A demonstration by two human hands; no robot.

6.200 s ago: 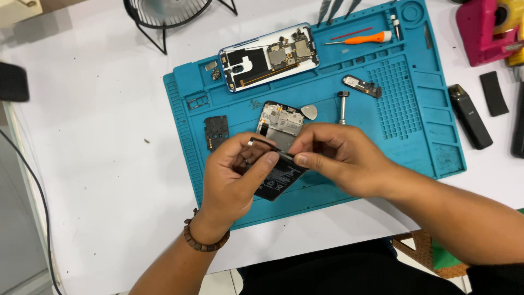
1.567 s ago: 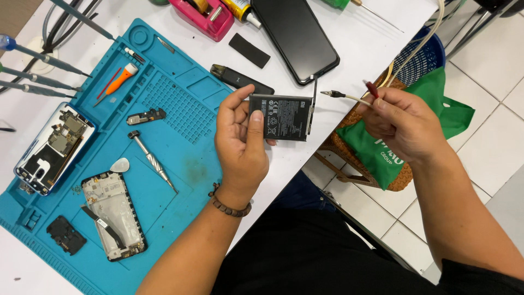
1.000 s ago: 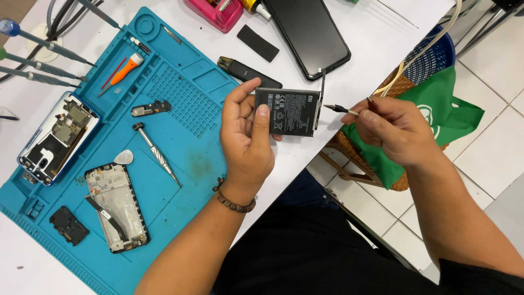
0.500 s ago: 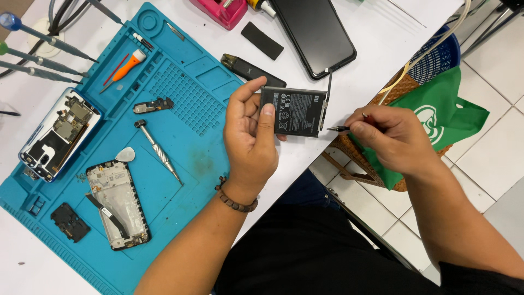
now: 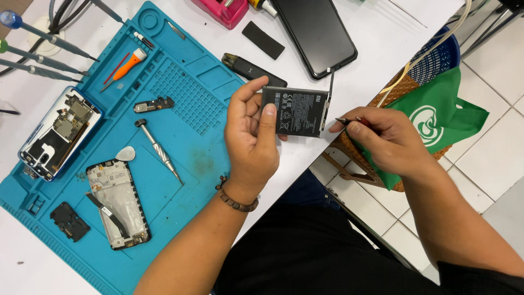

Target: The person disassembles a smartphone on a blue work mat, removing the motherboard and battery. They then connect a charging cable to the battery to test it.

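My left hand (image 5: 252,136) holds a flat black phone battery (image 5: 295,111) upright over the table's edge, thumb on its face. My right hand (image 5: 386,139) pinches a thin pair of tweezers (image 5: 344,121), the tip right at the battery's right edge, beside its thin flex strip. On the blue repair mat (image 5: 180,131) lie an opened phone frame (image 5: 117,203), a second phone body with its circuit board exposed (image 5: 57,133), a metal screwdriver (image 5: 158,149) and a white pick (image 5: 126,154).
A black phone screen (image 5: 314,33) lies face up on the white table, with a black bar-shaped device (image 5: 252,70), a pink tool box (image 5: 221,8) and several screwdrivers (image 5: 43,52) around it. A green bag (image 5: 436,117) in a wicker basket stands on the tiled floor to the right.
My hands lifted the battery off the mat and swung right over the table's edge. Over the last second my right hand came in from the right until the tweezers reached the battery.
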